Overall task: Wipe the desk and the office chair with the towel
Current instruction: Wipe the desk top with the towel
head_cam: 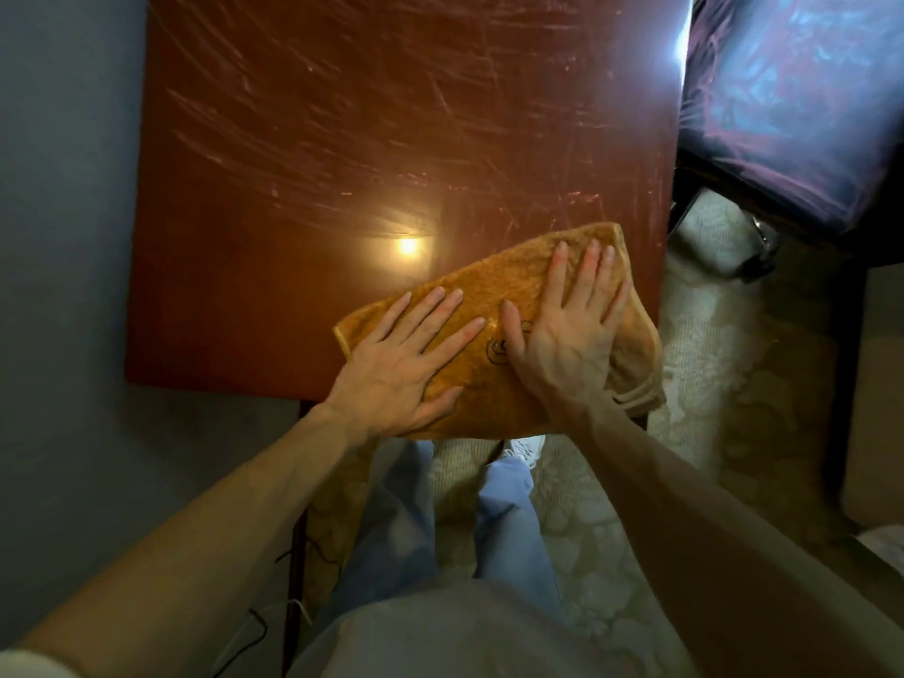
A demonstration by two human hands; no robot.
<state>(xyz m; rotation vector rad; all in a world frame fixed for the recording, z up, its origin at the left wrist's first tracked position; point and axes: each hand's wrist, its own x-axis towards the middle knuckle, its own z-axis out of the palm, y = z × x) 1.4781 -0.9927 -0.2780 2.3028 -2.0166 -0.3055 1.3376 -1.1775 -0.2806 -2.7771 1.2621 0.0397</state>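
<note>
An orange towel (499,286) lies flat on the near right corner of the reddish-brown desk (313,139), its right end hanging over the desk's edge. My left hand (406,354) presses flat on the towel's left part with straight, spread fingers. My right hand (567,315) presses flat on its right part, fingers pointing away from me. The desk top is scratched and reflects a lamp. The office chair (792,105), with a dark seat that shines blue and purple, stands at the upper right beside the desk.
A grey wall (63,237) runs along the desk's left side. Pale patterned carpet (704,345) covers the floor to the right. My legs in blue trousers and a white shoe (526,447) show below the desk's near edge. Thin cables (293,555) hang by the desk leg.
</note>
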